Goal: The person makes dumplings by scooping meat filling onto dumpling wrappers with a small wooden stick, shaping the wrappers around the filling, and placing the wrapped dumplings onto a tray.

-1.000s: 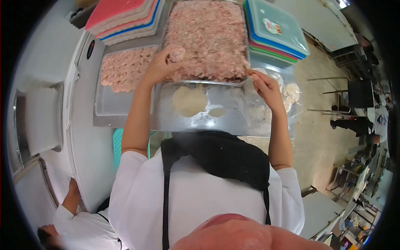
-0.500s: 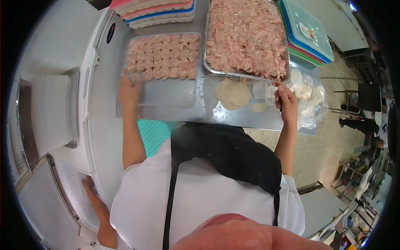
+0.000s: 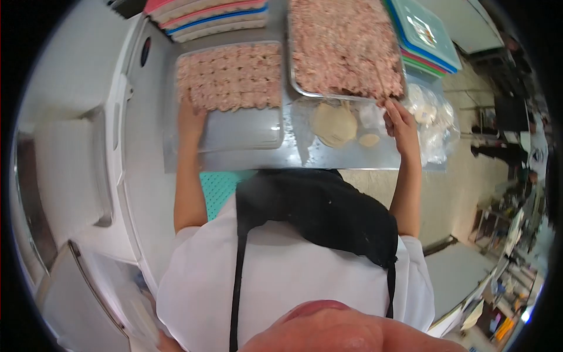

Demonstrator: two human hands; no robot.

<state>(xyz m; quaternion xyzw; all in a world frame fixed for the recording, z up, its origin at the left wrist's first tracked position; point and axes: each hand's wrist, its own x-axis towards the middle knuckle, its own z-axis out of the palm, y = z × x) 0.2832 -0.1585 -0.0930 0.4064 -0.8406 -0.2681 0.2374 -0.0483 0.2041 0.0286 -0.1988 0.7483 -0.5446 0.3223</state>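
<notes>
A clear tray (image 3: 243, 130) holds rows of small round meat-topped dumplings (image 3: 234, 73), packed in its far part. My left hand (image 3: 192, 117) is at the tray's near left side, against the lowest row of dumplings. Its fingers are smeared and partly hidden. My right hand (image 3: 400, 120) is closed around a thin stick (image 3: 380, 79), whose far part lies over the minced meat. That minced meat (image 3: 343, 47) fills a large metal tray (image 3: 291, 79). Left of my right hand, a stack of pale round dough wrappers (image 3: 333, 124) lies on the steel table, with a small loose piece (image 3: 369, 140) beside it.
Stacked trays with pink and blue lids (image 3: 214, 20) stand at the back left. Lidded plastic boxes (image 3: 425, 35) are piled at the back right. Bagged white items (image 3: 431, 117) lie at the table's right end. A white appliance (image 3: 141, 117) borders the left side.
My left hand has moved slightly right and up, closer to the dumplings' lowest row. My right hand stays on the stick by the meat tray. The whole view has shifted a little.
</notes>
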